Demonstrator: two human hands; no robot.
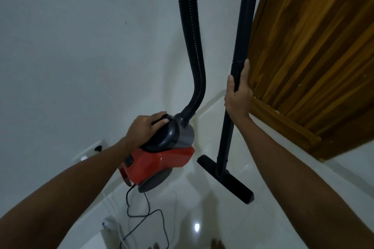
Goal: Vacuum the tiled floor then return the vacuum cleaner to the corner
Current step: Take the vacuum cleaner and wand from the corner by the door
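A red and grey canister vacuum cleaner (162, 157) is near the corner where the white wall meets the wooden door. My left hand (146, 127) grips the dark handle on top of its body. A ribbed black hose (192, 46) rises from the canister out of the top of the view. My right hand (238, 95) holds the black wand tube (240, 26), which stands upright beside the door. The flat floor nozzle (226, 180) at the wand's foot is just above or on the glossy white tiled floor (263, 218).
A wooden door (313, 56) fills the right side. A white wall socket (91, 150) sits low on the left wall. The black power cord (147, 222) loops loosely on the tiles, beside a white cable and plug (109, 225). My toes (217, 243) show at the bottom edge.
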